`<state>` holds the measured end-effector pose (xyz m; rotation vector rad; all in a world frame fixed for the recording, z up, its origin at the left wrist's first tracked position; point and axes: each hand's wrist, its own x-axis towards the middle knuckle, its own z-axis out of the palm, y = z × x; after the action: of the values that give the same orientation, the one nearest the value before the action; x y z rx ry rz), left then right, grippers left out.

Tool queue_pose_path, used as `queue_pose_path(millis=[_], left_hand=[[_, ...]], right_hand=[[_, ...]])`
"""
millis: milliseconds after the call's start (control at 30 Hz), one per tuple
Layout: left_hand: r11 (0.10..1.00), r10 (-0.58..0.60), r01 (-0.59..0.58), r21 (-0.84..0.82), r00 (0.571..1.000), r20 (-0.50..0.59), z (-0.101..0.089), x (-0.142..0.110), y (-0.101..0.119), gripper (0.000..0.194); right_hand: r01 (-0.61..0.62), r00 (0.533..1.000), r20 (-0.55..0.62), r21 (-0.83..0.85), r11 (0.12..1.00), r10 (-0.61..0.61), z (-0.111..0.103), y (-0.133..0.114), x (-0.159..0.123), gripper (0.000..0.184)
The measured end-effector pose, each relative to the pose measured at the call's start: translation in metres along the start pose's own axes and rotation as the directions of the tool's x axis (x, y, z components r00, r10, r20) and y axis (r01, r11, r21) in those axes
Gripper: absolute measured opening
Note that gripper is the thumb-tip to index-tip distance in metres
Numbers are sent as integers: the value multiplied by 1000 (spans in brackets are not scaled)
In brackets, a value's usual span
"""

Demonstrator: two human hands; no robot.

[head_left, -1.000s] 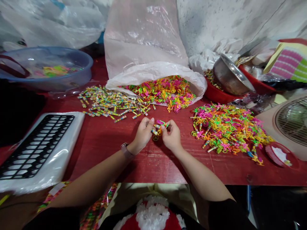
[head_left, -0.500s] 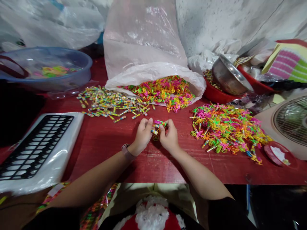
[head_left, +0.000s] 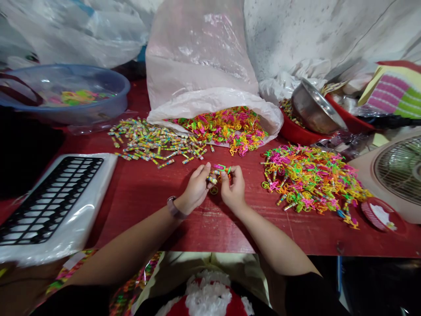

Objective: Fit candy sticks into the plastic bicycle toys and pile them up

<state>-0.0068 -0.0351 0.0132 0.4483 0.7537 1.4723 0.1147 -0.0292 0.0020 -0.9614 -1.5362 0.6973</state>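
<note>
Over the middle of the red table (head_left: pixel 197 232) my two hands nearly meet. My left hand (head_left: pixel 194 189) is closed, pinching a few small printed candy tubes (head_left: pixel 212 179) between thumb and fingers. The thumb and fingertips of my right hand (head_left: pixel 234 188) close on a small pink, green and orange plastic toy (head_left: pixel 219 167), whose exact shape I cannot make out. The toy's pink end lies just above the tubes. A loose pile of printed tubes (head_left: pixel 154 140) lies beyond my left hand. Bright plastic toys (head_left: pixel 230 127) spill from a white sack (head_left: pixel 200 57) ahead.
On the right lies a heap of toys with tubes among them (head_left: pixel 309 175), beside a fan (head_left: pixel 401 171) and a small red basket (head_left: pixel 375 215). A metal bowl (head_left: pixel 315 105) leans behind. At left are a blue basin (head_left: pixel 108 96) and a black abacus-like frame (head_left: pixel 52 197) on plastic.
The pink and green toy shows more fully between my hands now, as my right fingers have shifted slightly. My left hand keeps its tubes. The view has moved a little.
</note>
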Motion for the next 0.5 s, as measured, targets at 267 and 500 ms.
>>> queue_pose_path(millis=[267,500], left_hand=[[989,-122,122,-84,993,3,4,-4,4,23],[1000,-22,22,0,999,-29,2,-4,0,27]], right_hand=[[57,998,-14,38,998,-56,0,4,-1,10],[3,994,106,-21,1000,-1,-8,1,4,15]])
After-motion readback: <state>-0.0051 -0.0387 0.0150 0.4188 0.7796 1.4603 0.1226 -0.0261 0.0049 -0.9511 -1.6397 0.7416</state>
